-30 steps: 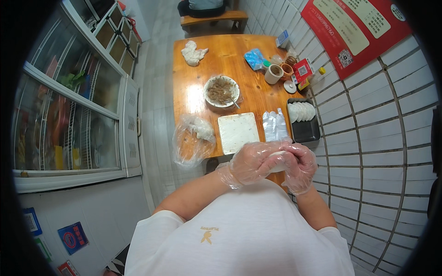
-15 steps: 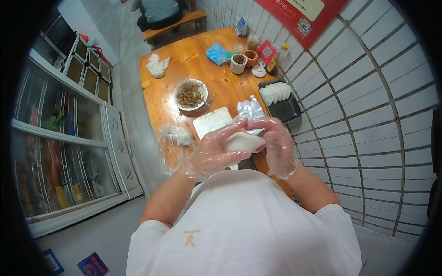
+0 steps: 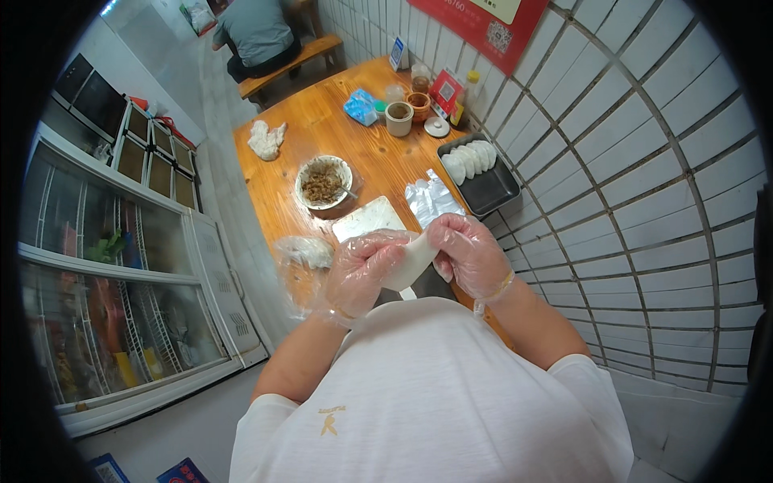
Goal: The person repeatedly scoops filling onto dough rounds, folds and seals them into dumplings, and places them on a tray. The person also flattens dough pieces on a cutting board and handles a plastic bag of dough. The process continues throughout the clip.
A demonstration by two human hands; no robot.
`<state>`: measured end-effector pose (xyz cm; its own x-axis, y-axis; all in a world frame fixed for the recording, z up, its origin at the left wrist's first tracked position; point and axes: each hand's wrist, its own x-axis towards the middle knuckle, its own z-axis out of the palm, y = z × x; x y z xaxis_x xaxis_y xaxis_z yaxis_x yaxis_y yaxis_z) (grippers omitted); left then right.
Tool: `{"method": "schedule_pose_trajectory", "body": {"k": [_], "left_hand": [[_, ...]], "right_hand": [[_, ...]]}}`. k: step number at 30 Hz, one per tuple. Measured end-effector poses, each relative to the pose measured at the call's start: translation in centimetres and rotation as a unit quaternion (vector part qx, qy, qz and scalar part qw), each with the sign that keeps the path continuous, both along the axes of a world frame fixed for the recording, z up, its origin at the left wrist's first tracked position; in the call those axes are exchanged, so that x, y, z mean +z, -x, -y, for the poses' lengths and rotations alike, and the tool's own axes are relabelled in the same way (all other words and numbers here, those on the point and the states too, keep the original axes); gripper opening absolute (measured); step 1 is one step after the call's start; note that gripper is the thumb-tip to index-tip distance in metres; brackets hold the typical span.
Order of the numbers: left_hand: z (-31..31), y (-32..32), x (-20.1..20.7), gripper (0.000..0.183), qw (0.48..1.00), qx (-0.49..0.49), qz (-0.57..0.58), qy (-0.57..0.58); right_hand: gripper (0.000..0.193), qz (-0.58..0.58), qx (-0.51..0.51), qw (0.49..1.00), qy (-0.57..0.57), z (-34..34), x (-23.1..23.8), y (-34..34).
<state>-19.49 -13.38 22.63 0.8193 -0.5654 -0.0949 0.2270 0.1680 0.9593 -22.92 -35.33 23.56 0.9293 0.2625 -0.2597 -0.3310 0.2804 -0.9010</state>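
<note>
A thin white piece of dough (image 3: 413,262) hangs between my two hands, close in front of my white shirt. My left hand (image 3: 361,270), in a clear plastic glove, is closed on its left side. The gloved right hand (image 3: 473,251) pinches the upper right edge between thumb and fingers. Just beyond the hands lies a white board (image 3: 369,218), with a crumpled silver foil sheet (image 3: 432,197) to its right. A white bowl (image 3: 301,193) of brown minced filling (image 3: 323,183), with a spoon in it, stands farther left.
On the right, a black tray (image 3: 493,191) holds a row of white dumplings (image 3: 471,158) beside the tiled wall. Wrapped dough (image 3: 307,251) lies near my left hand, a white cloth (image 3: 266,140) farther off. Jars (image 3: 398,118) and a blue packet (image 3: 361,107) stand at the back. Someone (image 3: 256,36) sits beyond.
My right hand has gone from cupping the dough to pinching its edge. The left hand has closed more, and the dough is drawn out between them. The view has shifted slightly.
</note>
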Motion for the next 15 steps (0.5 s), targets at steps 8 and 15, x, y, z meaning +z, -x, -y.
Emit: {"method": "schedule_pose_trajectory", "body": {"k": [8, 15], "left_hand": [[3.9, -0.2, 0.7, 0.053, 0.983, 0.118, -0.068, 0.123], [2.1, -2.8, 0.3, 0.033, 0.882, 0.047, 0.348, -0.314]], "right_hand": [[0.062, 0.206, -0.064, 0.976, 0.023, -3.8, -2.9, 1.2], [0.059, 0.263, -0.065, 0.953, 0.137, -2.7, -3.7, 0.4]]}}
